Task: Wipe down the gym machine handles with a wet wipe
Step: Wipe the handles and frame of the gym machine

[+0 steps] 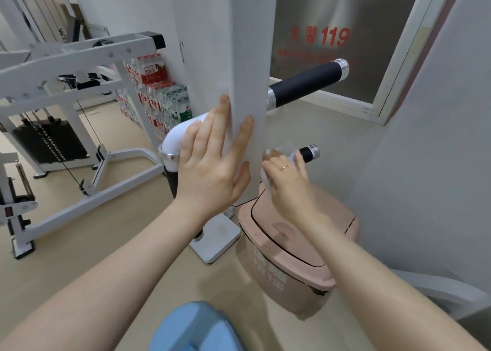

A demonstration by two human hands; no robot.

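Note:
A white upright post point(239, 58) of the gym machine carries two black handles with silver end caps. The upper handle point(305, 85) juts out to the right. Lower down, my right hand point(287, 180) grips a white wet wipe point(268, 175) wrapped over the near part of the lower handle point(308, 152); only the handle's black tip and silver cap show past my fingers. My left hand point(215, 159) lies flat against the post's left face with fingers straight and spread, the thumb touching the post's front.
A pink lidded bin point(292, 244) stands on the floor right below my right hand. A white curved bar point(180, 135) and a white base plate point(218, 241) are beside the post. A white weight machine point(66, 98) fills the left; packs of bottled water point(159, 95) stand behind.

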